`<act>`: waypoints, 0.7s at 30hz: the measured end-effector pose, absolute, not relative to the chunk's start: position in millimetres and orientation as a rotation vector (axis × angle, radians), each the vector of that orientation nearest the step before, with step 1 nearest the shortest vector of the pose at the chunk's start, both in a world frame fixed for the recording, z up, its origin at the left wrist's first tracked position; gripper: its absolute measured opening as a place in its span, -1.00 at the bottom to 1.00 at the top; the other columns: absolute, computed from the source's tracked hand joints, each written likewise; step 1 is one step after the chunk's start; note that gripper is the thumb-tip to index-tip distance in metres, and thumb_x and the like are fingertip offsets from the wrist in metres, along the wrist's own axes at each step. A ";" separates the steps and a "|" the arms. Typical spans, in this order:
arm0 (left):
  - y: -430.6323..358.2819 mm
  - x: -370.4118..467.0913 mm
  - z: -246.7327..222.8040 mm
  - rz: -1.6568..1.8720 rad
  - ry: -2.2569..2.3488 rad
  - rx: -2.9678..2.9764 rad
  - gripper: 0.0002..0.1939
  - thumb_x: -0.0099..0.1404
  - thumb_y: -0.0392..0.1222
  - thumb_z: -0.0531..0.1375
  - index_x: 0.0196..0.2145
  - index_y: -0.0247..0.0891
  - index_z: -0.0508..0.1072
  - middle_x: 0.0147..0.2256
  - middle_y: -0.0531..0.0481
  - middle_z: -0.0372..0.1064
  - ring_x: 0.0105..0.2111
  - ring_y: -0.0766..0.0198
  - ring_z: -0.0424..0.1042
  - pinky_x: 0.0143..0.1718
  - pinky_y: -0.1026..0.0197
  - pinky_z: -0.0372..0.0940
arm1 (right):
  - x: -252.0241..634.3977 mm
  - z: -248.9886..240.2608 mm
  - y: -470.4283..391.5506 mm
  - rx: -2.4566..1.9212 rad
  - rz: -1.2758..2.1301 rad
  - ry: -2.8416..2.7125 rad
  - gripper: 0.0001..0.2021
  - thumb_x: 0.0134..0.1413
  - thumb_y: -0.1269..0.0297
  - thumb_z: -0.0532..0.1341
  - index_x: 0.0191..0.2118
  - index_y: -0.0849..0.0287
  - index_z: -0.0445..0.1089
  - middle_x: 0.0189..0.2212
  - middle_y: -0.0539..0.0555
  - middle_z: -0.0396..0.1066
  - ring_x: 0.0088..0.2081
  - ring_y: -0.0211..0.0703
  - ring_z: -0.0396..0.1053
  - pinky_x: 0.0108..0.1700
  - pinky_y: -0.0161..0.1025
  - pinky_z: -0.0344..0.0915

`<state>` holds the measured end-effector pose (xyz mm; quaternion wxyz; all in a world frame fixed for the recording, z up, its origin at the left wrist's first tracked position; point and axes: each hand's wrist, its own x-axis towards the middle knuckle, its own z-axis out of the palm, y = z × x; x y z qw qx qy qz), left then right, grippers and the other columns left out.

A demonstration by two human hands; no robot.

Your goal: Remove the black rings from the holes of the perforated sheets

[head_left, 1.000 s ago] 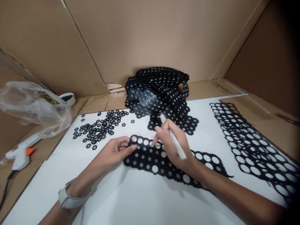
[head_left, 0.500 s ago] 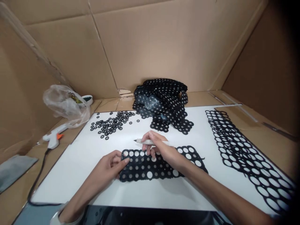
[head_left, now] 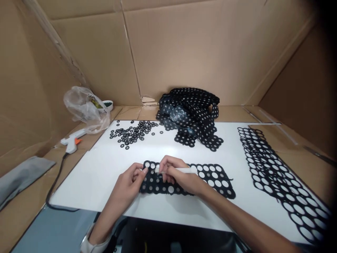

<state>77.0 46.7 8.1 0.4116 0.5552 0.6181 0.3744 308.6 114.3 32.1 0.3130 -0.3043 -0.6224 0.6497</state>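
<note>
A black openwork strip of joined rings (head_left: 221, 179) lies on the white board in front of me. Some of its holes show white, others are filled grey. My left hand (head_left: 133, 179) pinches the strip's left end between thumb and fingers. Over the strip's middle, my right hand (head_left: 179, 172) is closed round a white pen-like tool (head_left: 188, 170). The tool's tip points left and down at the strip, near the left hand; the fingers partly hide it. Whether the tip touches the strip I cannot tell.
Loose small black rings (head_left: 131, 133) are scattered at the back left. Behind stands a heap of black dotted mesh (head_left: 195, 109). A larger ring lattice (head_left: 276, 172) covers the right side. At left are a glue gun (head_left: 71, 142), a plastic bag (head_left: 86, 109) and grey cloth (head_left: 26, 175).
The right hand has brought the pen-like tool's tip down and toward the strip's left part. The left hand keeps its hold on the left end. The whole view has shifted slightly.
</note>
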 end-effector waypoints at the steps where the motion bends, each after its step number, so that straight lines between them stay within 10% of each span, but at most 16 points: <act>1: 46.6 77.8 8.5 0.946 1.551 1.387 -0.58 0.52 0.28 0.22 -0.10 -0.17 0.46 -0.44 0.09 0.40 -0.44 0.24 0.32 -0.40 0.26 0.21 | 309.0 31.7 115.1 -0.807 1.716 -1.684 -0.88 0.28 0.39 0.16 -0.23 0.14 0.46 -0.42 0.00 0.48 -0.39 -0.18 0.37 -0.32 -0.27 0.29; 21: 43.8 90.9 11.5 0.986 1.623 1.205 -0.55 0.46 0.33 0.25 -0.08 -0.13 0.47 -0.42 0.08 0.41 -0.47 0.23 0.34 -0.62 0.33 0.36 | 311.8 27.7 114.3 -0.762 1.610 -1.962 -0.81 0.50 0.32 0.13 -0.06 0.10 0.52 -0.21 0.04 0.59 -0.15 -0.08 0.53 -0.10 -0.22 0.40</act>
